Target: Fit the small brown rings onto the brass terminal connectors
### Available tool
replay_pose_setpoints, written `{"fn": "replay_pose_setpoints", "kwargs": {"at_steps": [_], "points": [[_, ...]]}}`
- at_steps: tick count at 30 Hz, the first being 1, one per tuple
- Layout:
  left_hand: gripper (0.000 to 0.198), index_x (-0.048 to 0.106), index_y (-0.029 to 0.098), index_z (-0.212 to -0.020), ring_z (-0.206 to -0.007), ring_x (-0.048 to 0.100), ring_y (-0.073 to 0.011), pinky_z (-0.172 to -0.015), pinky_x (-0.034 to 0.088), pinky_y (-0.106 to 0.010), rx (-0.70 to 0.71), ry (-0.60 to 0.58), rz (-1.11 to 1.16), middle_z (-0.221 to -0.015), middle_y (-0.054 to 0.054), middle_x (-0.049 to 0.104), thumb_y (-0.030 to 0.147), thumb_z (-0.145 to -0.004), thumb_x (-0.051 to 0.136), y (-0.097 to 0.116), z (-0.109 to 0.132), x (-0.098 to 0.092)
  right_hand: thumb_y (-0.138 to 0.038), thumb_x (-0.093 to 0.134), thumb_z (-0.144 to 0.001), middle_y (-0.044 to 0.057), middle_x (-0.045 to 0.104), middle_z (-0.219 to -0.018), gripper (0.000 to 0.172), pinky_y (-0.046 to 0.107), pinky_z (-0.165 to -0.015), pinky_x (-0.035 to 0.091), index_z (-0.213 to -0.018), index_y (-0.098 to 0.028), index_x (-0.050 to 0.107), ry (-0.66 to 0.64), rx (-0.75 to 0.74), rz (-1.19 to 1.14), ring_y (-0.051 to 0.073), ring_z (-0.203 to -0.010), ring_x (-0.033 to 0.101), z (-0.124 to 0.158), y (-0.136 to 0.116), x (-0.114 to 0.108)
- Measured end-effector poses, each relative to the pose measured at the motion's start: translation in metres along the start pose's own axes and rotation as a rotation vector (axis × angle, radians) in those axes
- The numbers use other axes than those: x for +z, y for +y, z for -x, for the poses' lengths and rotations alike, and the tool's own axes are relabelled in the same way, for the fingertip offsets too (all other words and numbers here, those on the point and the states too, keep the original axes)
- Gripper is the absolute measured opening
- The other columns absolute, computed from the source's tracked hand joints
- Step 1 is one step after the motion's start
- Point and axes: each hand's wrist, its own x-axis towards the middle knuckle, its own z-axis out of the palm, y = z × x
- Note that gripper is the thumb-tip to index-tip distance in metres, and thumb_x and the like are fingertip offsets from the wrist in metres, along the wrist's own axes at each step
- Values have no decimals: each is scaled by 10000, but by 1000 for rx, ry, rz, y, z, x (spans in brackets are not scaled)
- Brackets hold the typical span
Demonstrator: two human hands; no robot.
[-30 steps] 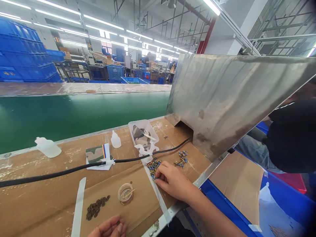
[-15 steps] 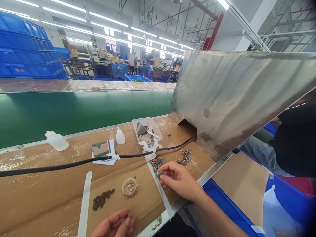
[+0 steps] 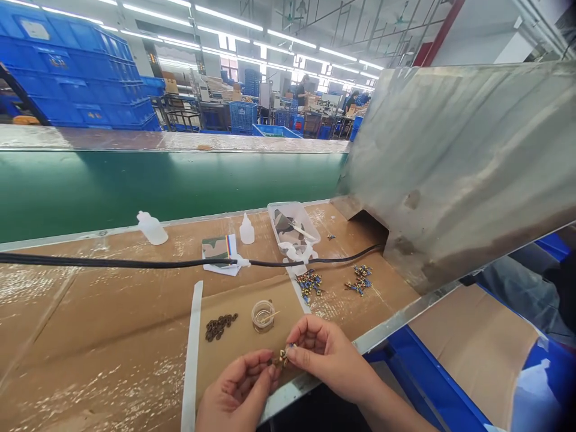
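Near the table's front edge my right hand [image 3: 321,354] pinches a small blue-and-yellow piece [image 3: 283,355] between thumb and fingertips. My left hand [image 3: 245,384] is closed in a pinch right beside that piece; what lies between its fingers is too small to make out. Beyond the hands, small dark brown discs [image 3: 220,327] lie in a heap on a taped brown sheet [image 3: 243,300]. Right of them stands a small clear round cup [image 3: 263,317] with a thin stick in it. Similar blue-and-yellow pieces lie in one pile [image 3: 309,284] and another pile [image 3: 359,280] farther right.
A black cable [image 3: 135,261] crosses the table. Behind it are two white squeeze bottles, one tilted [image 3: 153,229] and one upright [image 3: 246,230], a camouflage-patterned packet [image 3: 216,249] and a clear plastic box [image 3: 315,231]. A metal panel [image 3: 459,168] rises at right, with a blue bin [image 3: 423,372] below.
My right hand has left the pile with a blue-and-yellow piece and come down to my left hand. Both hands now meet near the front edge. The view has shifted left.
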Motion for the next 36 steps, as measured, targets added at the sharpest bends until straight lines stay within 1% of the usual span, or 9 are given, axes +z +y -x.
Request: {"fn": "replay_pose_setpoints", "kwargs": {"at_steps": [5, 9, 13, 19, 25, 30, 36], "points": [[347, 737, 145, -779, -775, 711, -248, -786, 552, -347, -50, -96, 11, -776, -97, 761, 397, -554, 819, -2, -2, -6, -345, 749, -729, -14, 618, -685, 255, 212, -601, 457, -787, -159, 586, 33, -48, 67, 103, -627, 584, 4, 8, 7], [336, 739, 145, -767, -794, 711, -272, -821, 541, -397, -55, -100, 35, -785, -107, 762, 383, -546, 826, -4, -2, -8, -268, 695, -766, 13, 651, -705, 137, 233, -616, 486, -790, -158, 615, 87, -126, 232, 134, -661, 615, 7, 11, 11], [321, 740, 151, -781, -798, 711, -266, -823, 540, -381, -51, -117, 19, -802, -106, 764, 377, -567, 816, -4, -3, -8, -220, 675, -763, 15, 668, -705, 73, 226, -597, 487, -778, -160, 636, 126, -182, 385, 141, -657, 624, 10, 10, 13], [309, 744, 158, -766, -772, 714, -259, -804, 548, -369, -26, -104, -4, -779, -93, 764, 381, -564, 814, -4, -3, -7, -217, 683, -752, 7, 685, -696, 56, 213, -566, 475, -759, -170, 654, 141, -218, 499, 135, -631, 624, 9, 7, 14], [320, 739, 158, -795, -805, 710, -256, -799, 544, -333, 1, -110, -55, -816, -104, 763, 400, -592, 791, -8, -4, -10, -208, 676, -760, 3, 696, -721, 32, 218, -590, 478, -757, -183, 656, 152, -263, 543, 139, -656, 634, 10, 9, 14], [319, 719, 167, -872, -861, 700, -247, -816, 537, -318, 25, -119, -85, -883, -103, 761, 387, -645, 762, -11, -4, -15, -211, 666, -776, 9, 693, -729, 38, 224, -610, 486, -765, -181, 647, 149, -276, 536, 145, -678, 646, 11, 12, 15], [339, 709, 173, -900, -876, 697, -250, -837, 533, -337, 37, -103, -91, -920, -106, 759, 381, -640, 770, -11, -2, -13, -179, 650, -795, 10, 683, -752, 28, 221, -629, 493, -776, -192, 634, 160, -376, 549, 137, -686, 642, 12, 17, 15]]}}
